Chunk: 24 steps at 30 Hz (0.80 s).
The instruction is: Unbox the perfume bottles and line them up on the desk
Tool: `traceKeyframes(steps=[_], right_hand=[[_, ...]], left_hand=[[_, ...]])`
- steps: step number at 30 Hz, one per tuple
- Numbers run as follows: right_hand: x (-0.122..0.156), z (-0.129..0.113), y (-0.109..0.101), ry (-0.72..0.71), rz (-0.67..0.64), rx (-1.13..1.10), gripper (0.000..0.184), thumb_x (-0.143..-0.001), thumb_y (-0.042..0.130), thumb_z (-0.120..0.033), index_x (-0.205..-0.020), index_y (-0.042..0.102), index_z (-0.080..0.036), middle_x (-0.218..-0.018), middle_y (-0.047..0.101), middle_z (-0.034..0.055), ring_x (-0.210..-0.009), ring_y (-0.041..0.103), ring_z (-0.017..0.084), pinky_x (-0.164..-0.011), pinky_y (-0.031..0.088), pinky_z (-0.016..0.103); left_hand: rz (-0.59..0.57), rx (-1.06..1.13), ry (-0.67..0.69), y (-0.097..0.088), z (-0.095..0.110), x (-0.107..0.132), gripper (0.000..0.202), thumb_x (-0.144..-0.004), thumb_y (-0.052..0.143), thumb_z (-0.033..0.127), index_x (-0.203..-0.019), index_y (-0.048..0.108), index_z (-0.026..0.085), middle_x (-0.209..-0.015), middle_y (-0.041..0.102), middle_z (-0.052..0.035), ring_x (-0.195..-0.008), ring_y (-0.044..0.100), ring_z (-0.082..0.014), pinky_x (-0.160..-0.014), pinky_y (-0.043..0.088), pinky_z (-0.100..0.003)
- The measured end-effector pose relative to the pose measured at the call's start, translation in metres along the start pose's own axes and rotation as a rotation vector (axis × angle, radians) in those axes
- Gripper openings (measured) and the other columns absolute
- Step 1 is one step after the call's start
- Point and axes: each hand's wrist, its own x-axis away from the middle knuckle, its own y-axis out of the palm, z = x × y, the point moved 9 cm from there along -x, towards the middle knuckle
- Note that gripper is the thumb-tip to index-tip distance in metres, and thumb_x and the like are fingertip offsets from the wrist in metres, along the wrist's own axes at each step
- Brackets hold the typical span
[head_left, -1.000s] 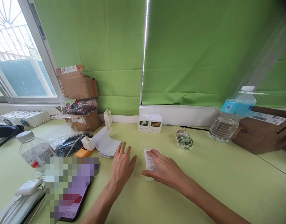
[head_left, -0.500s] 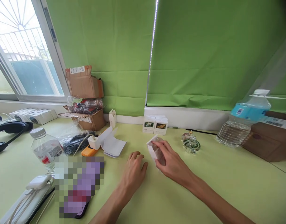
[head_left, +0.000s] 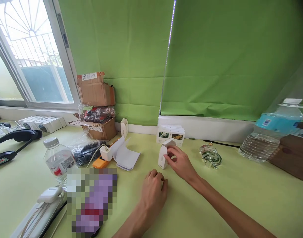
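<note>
1. counter (head_left: 216, 198): plain pale yellow-green.
2. blinds (head_left: 228, 59), far: solid green.
3. small box (head_left: 162, 156): white, dark print on its side.
4. paired boxes (head_left: 170, 135), far: white, with flower photos, one white and one orange.
5. right bottle (head_left: 272, 130): clear, blue label, white cap.
6. left bottle (head_left: 57, 158): clear, white-red label.
7. cardboard boxes (head_left: 95, 90): brown.

There are two hands (head_left: 152, 193) (head_left: 181, 162), one held white box (head_left: 162, 156), two water bottles (head_left: 57, 160) (head_left: 265, 138) and three brown boxes (head_left: 95, 89) (head_left: 100, 128) (head_left: 290, 155).
</note>
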Motion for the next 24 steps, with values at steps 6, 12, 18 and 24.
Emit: traceKeyframes(steps=[6,12,18,24], right_hand=[[-0.073,-0.002,0.058,-0.067,-0.076,0.22,0.018,-0.088,0.045,-0.025,-0.082,0.06,-0.017,-0.093,0.059,0.0078,-0.082,0.056,0.019,-0.075,0.049,0.033],[-0.14,-0.012,0.116,-0.083,-0.127,0.304,0.019,-0.089,0.045,-0.018,-0.091,0.063,-0.015,-0.102,0.061,0.0086,-0.091,0.058,0.019,-0.083,0.044,0.032],[-0.198,-0.021,0.165,-0.064,-0.189,0.367,0.026,-0.092,0.054,-0.031,-0.112,0.059,-0.015,-0.116,0.059,0.008,-0.1,0.059,0.02,-0.085,0.05,0.041],[-0.221,-0.022,0.191,-0.053,-0.221,0.388,0.031,-0.092,0.055,-0.032,-0.118,0.056,-0.017,-0.118,0.058,0.0083,-0.1,0.06,0.02,-0.084,0.051,0.04]], left_hand=[[0.019,0.1,-0.111,0.005,-0.016,-0.005,0.021,-0.084,0.045,0.025,-0.066,0.056,0.02,-0.075,0.06,-0.0031,-0.059,0.049,-0.0137,-0.054,0.029,-0.027],[0.064,0.222,-0.187,0.001,-0.03,-0.017,0.028,-0.085,0.044,0.033,-0.061,0.049,0.019,-0.068,0.056,-0.0015,-0.058,0.043,-0.0121,-0.053,0.027,-0.026],[0.046,0.33,-0.214,0.005,-0.037,-0.022,0.02,-0.081,0.047,0.027,-0.064,0.052,0.017,-0.065,0.055,-0.0007,-0.059,0.045,-0.0123,-0.052,0.028,-0.024],[0.006,0.565,-0.241,0.007,-0.037,-0.022,0.017,-0.076,0.054,0.03,-0.066,0.053,0.015,-0.065,0.054,0.0006,-0.061,0.045,-0.0123,-0.05,0.027,-0.022]])
